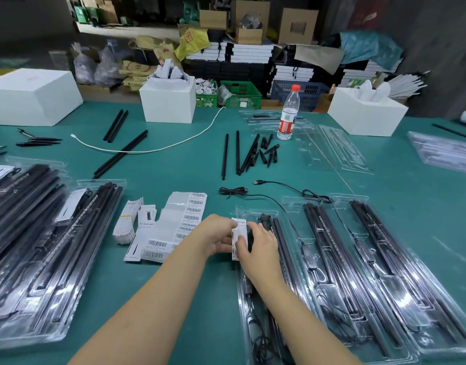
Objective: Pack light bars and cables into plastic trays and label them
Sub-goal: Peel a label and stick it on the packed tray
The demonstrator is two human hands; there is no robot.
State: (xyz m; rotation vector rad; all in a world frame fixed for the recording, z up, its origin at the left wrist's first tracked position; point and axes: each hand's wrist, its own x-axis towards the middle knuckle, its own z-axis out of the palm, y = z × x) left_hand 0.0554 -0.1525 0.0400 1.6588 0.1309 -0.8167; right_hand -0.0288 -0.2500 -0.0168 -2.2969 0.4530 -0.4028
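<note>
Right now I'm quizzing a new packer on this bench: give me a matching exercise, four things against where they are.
Things:
1. water bottle
2. white cable
3. barcode label sheet
4. white card

Places:
A. left of the hands, flat on the table
B. held by left hand and right hand
C. upright at the far side, on empty clear trays
D. lying across two black bars

Pairs: 1-C, 2-D, 3-A, 4-B

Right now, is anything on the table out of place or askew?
Mostly tidy. The loose black bars and spikes mid-table lie fanned and crossed, not lined up. A black USB cable trails uncoiled across the mat toward the trays. Both hands, left and right, hold a card.
</note>
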